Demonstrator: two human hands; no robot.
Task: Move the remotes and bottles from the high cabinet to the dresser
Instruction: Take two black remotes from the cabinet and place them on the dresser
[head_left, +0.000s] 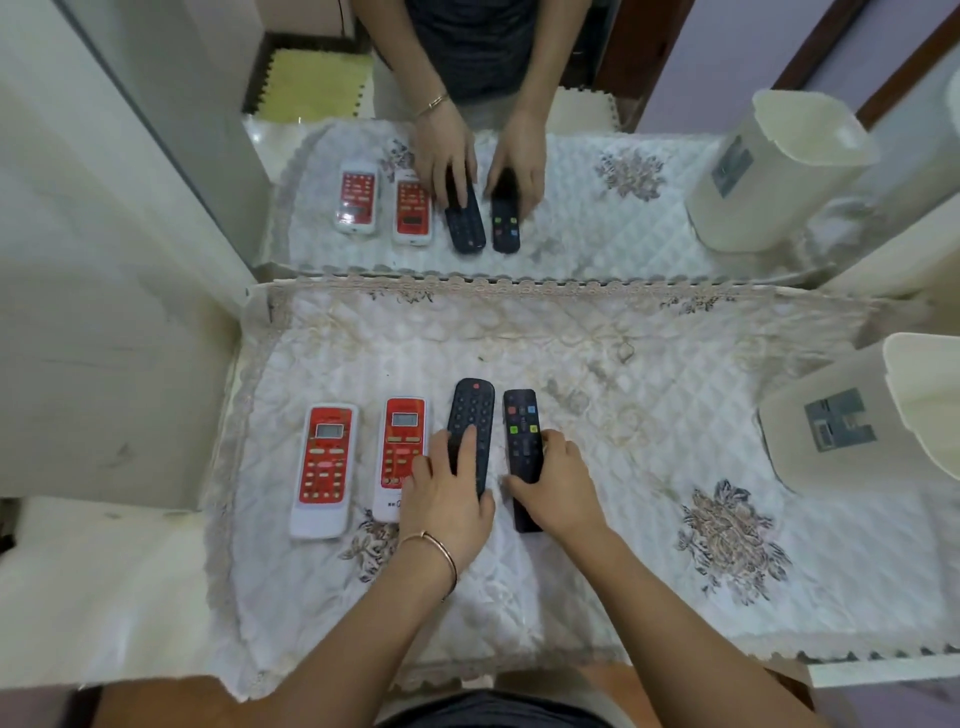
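Four remotes lie in a row on the dresser's quilted cloth (597, 519), before a mirror (571, 208): two red-and-white air-conditioner remotes (323, 470) at the left, then a dark blue remote (470, 405) and a black remote (521, 421) with coloured buttons. The left hand (447, 499) holds the dark blue remote, index finger along its top. The right hand (558, 483) grips the black remote, thumb and fingers on its sides. A white plastic bin (800, 415) stands at the right.
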